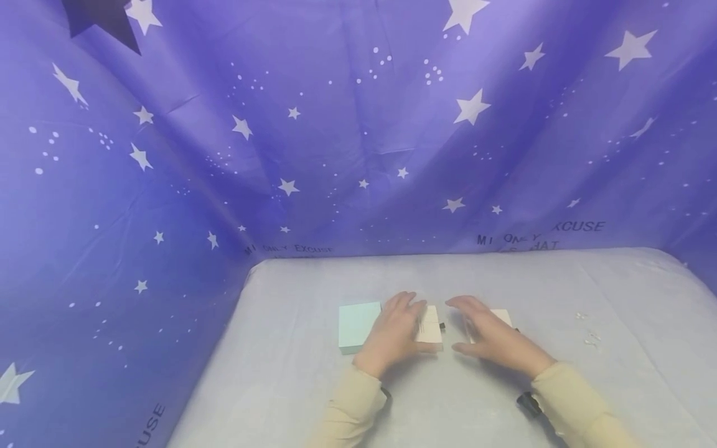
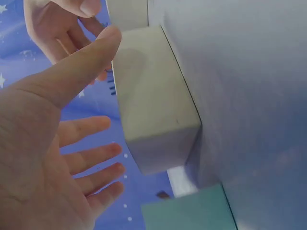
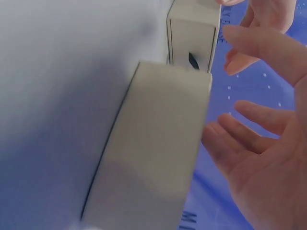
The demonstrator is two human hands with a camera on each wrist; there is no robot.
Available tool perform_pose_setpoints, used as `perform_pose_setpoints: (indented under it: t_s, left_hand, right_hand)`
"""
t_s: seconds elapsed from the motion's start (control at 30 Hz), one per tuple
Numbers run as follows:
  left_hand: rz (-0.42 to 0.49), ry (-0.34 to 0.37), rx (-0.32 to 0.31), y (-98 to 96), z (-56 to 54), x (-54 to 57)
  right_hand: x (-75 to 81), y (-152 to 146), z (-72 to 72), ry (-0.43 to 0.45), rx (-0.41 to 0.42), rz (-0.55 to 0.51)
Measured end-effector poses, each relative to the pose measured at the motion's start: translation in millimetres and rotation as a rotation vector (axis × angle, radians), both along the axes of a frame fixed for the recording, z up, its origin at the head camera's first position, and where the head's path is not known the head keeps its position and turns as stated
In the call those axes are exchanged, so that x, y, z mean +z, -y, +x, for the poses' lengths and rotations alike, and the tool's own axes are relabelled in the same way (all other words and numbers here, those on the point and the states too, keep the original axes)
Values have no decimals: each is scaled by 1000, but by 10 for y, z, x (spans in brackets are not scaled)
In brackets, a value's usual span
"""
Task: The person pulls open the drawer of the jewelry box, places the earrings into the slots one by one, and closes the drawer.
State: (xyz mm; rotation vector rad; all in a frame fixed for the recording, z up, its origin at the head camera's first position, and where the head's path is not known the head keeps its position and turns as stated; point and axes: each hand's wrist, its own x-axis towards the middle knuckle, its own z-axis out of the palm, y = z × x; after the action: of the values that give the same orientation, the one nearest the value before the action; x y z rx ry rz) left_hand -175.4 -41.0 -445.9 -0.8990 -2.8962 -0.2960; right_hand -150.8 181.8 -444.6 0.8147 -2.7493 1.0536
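Observation:
Two cream-white boxes lie side by side on the covered table. My left hand (image 1: 392, 330) is over the left white box (image 1: 430, 323), which has a small black tab (image 3: 193, 61) on its right end. In the left wrist view its fingers are spread and its thumb tip overlaps the box's edge; I cannot tell whether it touches. My right hand (image 1: 495, 339) hovers around the right white box (image 1: 500, 316), thumb and fingers apart, partly covering it. Neither hand grips anything. A mint-green box (image 1: 358, 325) sits just left of my left hand.
Several small shiny pieces (image 1: 590, 338) lie on the table toward the right. A pale cloth (image 1: 291, 386) covers the tabletop. Purple curtains (image 1: 358, 137) with white stars hang behind the table and along its left side. Dark straps (image 1: 528, 404) show at the wrists.

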Motion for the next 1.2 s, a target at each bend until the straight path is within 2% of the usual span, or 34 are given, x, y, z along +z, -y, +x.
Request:
perform_pose_setpoints:
  t_s: [0.27,0.43,0.7,0.97,1.2]
  left_hand:
    - [-25,21,0,109,-14,-2]
    - [4,55,6,116,-2,-37]
    - [41,45,15,119,-7,-103]
    - [107,-14,24,100,18,-115]
    - [121,-5,38,84,64,-47]
  right_hand:
    - [-84,202,-64,15,14,15]
    - [-119,269,-71,38,6,35]
    - [-149,315,-77,44,-41,59]
    - [-34,317,-19,54,-58,54]
    - [66,290,68,32,-75,50]
